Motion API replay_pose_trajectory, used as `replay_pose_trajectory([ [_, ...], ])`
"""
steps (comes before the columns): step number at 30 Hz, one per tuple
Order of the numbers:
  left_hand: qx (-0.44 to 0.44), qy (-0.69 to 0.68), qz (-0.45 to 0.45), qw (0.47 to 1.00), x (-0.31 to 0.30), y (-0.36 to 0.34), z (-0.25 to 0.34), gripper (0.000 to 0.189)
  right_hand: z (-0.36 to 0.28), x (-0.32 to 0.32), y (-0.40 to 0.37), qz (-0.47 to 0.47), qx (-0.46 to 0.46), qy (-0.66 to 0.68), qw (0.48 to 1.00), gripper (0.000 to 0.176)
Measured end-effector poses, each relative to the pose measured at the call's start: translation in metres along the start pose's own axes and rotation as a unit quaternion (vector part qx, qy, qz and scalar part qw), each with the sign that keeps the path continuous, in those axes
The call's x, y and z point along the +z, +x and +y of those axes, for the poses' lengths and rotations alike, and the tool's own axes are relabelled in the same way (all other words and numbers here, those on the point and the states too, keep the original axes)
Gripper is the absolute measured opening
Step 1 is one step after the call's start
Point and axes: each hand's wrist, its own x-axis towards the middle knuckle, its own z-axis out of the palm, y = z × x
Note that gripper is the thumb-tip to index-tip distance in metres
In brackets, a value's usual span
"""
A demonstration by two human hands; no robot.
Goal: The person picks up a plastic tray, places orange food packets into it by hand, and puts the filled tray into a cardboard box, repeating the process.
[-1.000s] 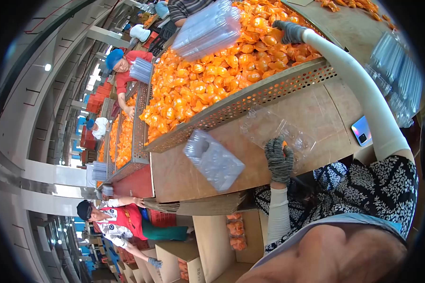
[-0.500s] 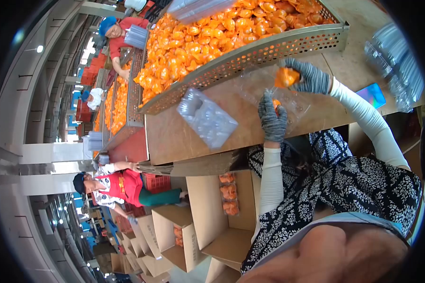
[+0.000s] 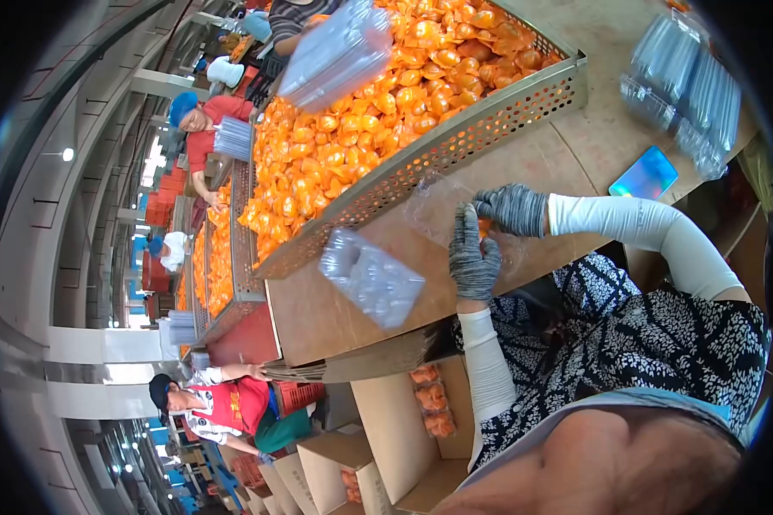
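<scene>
two gray-gloved hands are close together over a clear plastic tray [image 3: 440,199] on the brown tabletop [image 3: 318,318]. the right hand [image 3: 514,210], which i saw half a second ago raised by the perforated metal crate [image 3: 498,124] with an orange-wrapped piece, has come down beside the left hand [image 3: 474,268]. its fingers curl downward; the left's point straight toward the far side, thumb apart. a sliver of orange wrapping [image 3: 485,228] shows between them, by the tray; i cannot tell which fingers grip it. a smartphone [image 3: 644,174] lies to the right, stacked clear trays [image 3: 372,279] to the left.
</scene>
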Motion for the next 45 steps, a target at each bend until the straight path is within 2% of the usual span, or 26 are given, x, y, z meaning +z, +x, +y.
replay_pose_trajectory([
  [3,0.009,0.001,-0.034,0.999,-0.002,-0.001,-0.002,0.059,0.006,-0.016,-0.005,-0.029,0.004,0.087,0.996,0.048],
  [6,0.043,0.014,-0.004,0.999,0.005,0.000,-0.007,0.060,0.011,-0.010,-0.006,-0.029,0.023,0.140,0.989,0.047],
  [8,0.037,0.030,-0.008,0.999,0.006,0.002,-0.008,0.059,0.004,-0.005,-0.006,0.109,0.049,0.101,0.988,0.047],
  [9,0.037,0.029,-0.004,0.999,0.005,0.004,-0.010,0.059,-0.001,-0.003,-0.007,0.087,0.070,0.059,0.992,0.046],
  [11,0.051,0.043,-0.046,0.997,0.002,0.002,-0.014,0.056,0.002,-0.004,-0.006,0.045,0.059,0.056,0.996,0.046],
  [15,0.032,0.010,-0.035,0.999,0.003,0.003,-0.009,0.052,-0.001,-0.022,-0.003,-0.049,0.049,0.079,0.994,0.045],
  [17,0.014,-0.024,0.036,0.999,0.004,0.003,-0.001,0.049,-0.002,-0.049,0.001,-0.130,0.043,0.121,0.983,0.040],
  [19,0.020,0.012,0.052,0.998,0.009,0.004,0.008,0.044,0.036,-0.060,0.020,-0.221,-0.094,0.168,0.956,0.030],
  [20,0.024,0.046,0.065,0.997,0.012,0.003,0.012,0.041,0.065,-0.072,0.033,-0.197,-0.162,0.176,0.951,0.020],
  [21,0.006,0.054,0.086,0.995,0.016,0.005,0.019,0.036,0.081,-0.101,0.048,-0.124,-0.124,-0.112,0.978,0.014],
  [22,0.009,0.054,0.086,0.995,0.017,0.007,0.018,0.036,0.094,-0.128,0.062,-0.079,0.104,0.056,0.990,0.010],
  [23,0.000,0.038,0.078,0.996,0.017,0.006,0.018,0.034,0.100,-0.162,0.070,0.029,0.121,-0.081,0.989,0.017],
  [24,-0.008,0.022,0.069,0.997,0.017,0.005,0.017,0.033,0.129,-0.167,0.087,0.077,0.247,-0.226,0.939,0.024],
  [26,-0.004,0.031,0.073,0.997,0.017,0.002,0.016,0.032,0.181,-0.183,0.098,-0.073,0.337,-0.384,0.856,0.033],
  [28,0.015,0.025,0.070,0.997,0.018,0.004,0.019,0.031,0.189,-0.196,0.094,-0.120,0.458,-0.190,0.860,0.029],
  [29,-0.004,0.012,0.065,0.998,0.014,0.005,0.024,0.030,0.217,-0.177,0.082,0.025,0.428,-0.159,0.889,0.030],
  [30,-0.023,-0.002,0.058,0.998,0.012,0.005,0.027,0.030,0.250,-0.157,0.083,-0.123,0.361,-0.449,0.808,0.028],
  [31,-0.014,0.012,0.055,0.998,0.013,0.003,0.024,0.030,0.243,-0.157,0.083,-0.117,0.382,-0.427,0.811,0.028],
  [32,-0.006,-0.002,0.043,0.999,0.018,0.003,0.020,0.030,0.233,-0.164,0.082,-0.124,0.358,-0.410,0.829,0.027],
  [33,0.002,-0.015,0.058,0.998,0.022,0.002,0.015,0.031,0.250,-0.159,0.085,-0.113,0.358,-0.410,0.831,0.037],
  [34,0.010,-0.025,0.073,0.997,0.022,0.000,0.012,0.031,0.250,-0.164,0.076,-0.116,0.372,-0.406,0.827,0.037],
  [40,0.015,-0.038,0.085,0.996,0.022,0.000,0.013,0.031,0.196,-0.201,0.070,-0.158,0.377,-0.246,0.879,0.056],
  [41,0.015,-0.061,0.086,0.994,0.024,0.000,0.011,0.032,0.202,-0.197,0.069,-0.127,0.401,-0.142,0.896,0.072],
  [42,0.005,-0.055,0.092,0.994,0.023,0.002,0.013,0.032,0.240,-0.172,0.069,-0.039,0.373,-0.145,0.916,0.063],
  [44,0.019,-0.030,0.063,0.997,0.017,0.002,0.015,0.035,0.270,-0.163,0.075,-0.074,0.412,-0.098,0.903,0.067],
  [45,0.011,-0.022,0.060,0.998,0.017,0.002,0.013,0.036,0.278,-0.155,0.085,-0.090,0.407,-0.098,0.904,0.064],
])
